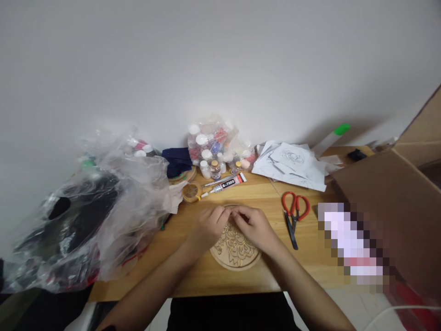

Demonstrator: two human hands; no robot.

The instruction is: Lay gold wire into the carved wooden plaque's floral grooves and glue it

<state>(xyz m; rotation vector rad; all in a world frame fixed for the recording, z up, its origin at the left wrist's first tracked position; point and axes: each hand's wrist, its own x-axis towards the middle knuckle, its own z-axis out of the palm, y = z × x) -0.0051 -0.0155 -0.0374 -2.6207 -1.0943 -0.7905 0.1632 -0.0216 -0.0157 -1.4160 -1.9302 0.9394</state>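
A round wooden board (237, 250) lies on the table with a flower pattern outlined in thin golden lines. Over its far edge my left hand (214, 224) and my right hand (255, 226) meet, fingertips almost touching. Both are closed in a pinch; whatever is between the fingers is too small or hidden to make out. My hands cover the upper part of the pattern. To the right lie red-handled scissors (294, 209) and black tweezers (291, 232). Beyond the board are a B-7000 glue tube (227, 184) and a spool of golden wire (191, 192).
Crumpled clear plastic bags (127, 202) fill the left side. Small bottles (215, 170) and a bag of coloured jars (210, 140) stand by the wall. Printed sheets (289, 163) lie at the back right, near a cardboard box (386, 207) and a blurred-out patch.
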